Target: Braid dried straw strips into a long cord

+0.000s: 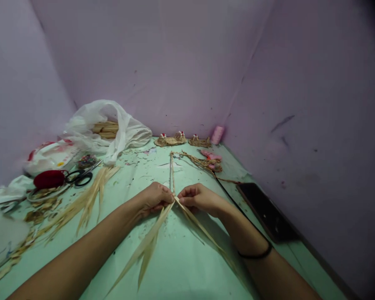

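Note:
A thin braid (172, 173) of dried plant fibre runs straight away from me over the pale green table. At its near end the loose strips part into two bunches. My left hand (158, 198) is closed in a pinch at this join, with the left bunch of strips (146, 246) trailing toward me beneath it. Close beside it, my right hand (200, 199) pinches the right bunch of strips (203, 230), which slants down to the right. The fingertips of both hands nearly meet where braid and loose strips join.
Left on the table (184, 271) lie loose dried strips (90, 196), scissors (81, 178), a red pincushion-like object (49, 179) and a white plastic bag (128, 129). Small woven slippers (171, 141) and a pink thread spool (218, 135) stand by the wall. A dark phone (265, 210) lies right.

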Available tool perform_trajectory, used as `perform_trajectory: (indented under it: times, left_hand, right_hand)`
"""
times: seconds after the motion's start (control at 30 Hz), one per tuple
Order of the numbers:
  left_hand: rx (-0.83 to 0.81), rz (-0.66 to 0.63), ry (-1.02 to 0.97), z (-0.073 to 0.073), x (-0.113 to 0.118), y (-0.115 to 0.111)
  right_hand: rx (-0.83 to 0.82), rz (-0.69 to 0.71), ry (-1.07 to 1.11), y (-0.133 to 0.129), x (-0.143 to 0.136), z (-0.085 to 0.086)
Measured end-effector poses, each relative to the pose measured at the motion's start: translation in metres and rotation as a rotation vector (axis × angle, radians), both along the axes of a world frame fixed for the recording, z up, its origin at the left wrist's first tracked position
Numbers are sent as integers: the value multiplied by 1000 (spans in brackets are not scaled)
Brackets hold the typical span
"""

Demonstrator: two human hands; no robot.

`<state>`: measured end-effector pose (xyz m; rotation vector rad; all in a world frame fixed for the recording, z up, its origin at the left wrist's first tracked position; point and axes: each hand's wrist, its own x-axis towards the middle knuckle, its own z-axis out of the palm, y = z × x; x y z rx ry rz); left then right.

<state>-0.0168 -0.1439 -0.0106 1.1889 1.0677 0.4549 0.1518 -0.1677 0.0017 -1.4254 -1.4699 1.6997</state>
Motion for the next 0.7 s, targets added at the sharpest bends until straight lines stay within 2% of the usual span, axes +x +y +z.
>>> perform_trajectory:
  times: [0.2, 0.43, 0.7]
  left_hand:
    - [6, 8, -3, 1, 2, -2]
    - [29, 1, 16, 1, 3, -2]
    - [35, 10, 16, -2, 2, 0]
  right_hand:
    - [-64, -9, 9, -1, -3, 0]
    - [-115, -86, 9, -5, -10, 5]
    - [-184, -102, -28, -2, -6, 4]
